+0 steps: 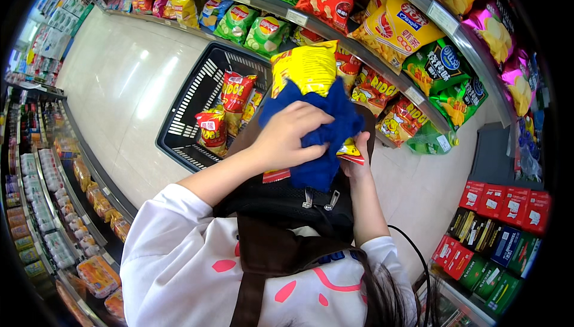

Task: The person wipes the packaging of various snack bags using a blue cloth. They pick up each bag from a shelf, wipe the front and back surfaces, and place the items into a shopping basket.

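A yellow snack bag (305, 64) is held up before my chest, its printed back facing me. My left hand (291, 134) presses a dark blue cloth (352, 118) against it, fingers bent over the fabric. Lower down, my right hand (360, 154) grips the bag's lower right corner, thumb up. The cloth hides the middle of the bag. To the left of the bag, a black plastic shopping basket (186, 112) stands on the floor. Inside it lie several red and yellow snack bags (236, 91).
Shelves (309, 24) packed with chip bags curve ahead and right. A green plastic bottle (431, 141) lies by the lowest shelf. Stacked drink cartons (497, 233) are at right, stocked shelves (76, 179) at left. A black zippered bag (287, 199) hangs at my front; a cable (417, 251) loops beside me.
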The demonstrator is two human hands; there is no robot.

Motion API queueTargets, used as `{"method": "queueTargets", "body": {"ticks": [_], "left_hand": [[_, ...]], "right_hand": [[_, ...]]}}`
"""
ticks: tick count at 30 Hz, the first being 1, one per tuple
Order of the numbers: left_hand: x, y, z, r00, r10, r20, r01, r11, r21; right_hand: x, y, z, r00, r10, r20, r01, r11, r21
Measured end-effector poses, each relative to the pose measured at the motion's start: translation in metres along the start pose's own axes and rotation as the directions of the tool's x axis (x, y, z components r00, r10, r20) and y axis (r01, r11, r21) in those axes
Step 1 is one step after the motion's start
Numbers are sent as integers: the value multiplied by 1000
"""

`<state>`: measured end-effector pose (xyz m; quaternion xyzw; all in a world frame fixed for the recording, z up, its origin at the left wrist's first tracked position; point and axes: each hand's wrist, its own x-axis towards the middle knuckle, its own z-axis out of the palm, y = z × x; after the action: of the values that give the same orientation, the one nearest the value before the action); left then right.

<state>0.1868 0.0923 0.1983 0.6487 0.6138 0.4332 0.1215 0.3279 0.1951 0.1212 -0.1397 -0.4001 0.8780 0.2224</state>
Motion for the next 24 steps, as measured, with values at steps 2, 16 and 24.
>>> {"method": "queueTargets", "body": {"ticks": [2,16,24], "left_hand": [[2,-7,17,998,45,37,-44,998,-37],[58,-26,66,889,238,392,-369,878,304],[117,-109,65,961,52,272,-198,814,547]], "right_hand": [[-14,11,-22,997,55,-55,-53,998,40],[-32,20,-16,863,404,-302,-385,915,123],[-36,10,-18,940,342,-2,-340,936,94]]}}
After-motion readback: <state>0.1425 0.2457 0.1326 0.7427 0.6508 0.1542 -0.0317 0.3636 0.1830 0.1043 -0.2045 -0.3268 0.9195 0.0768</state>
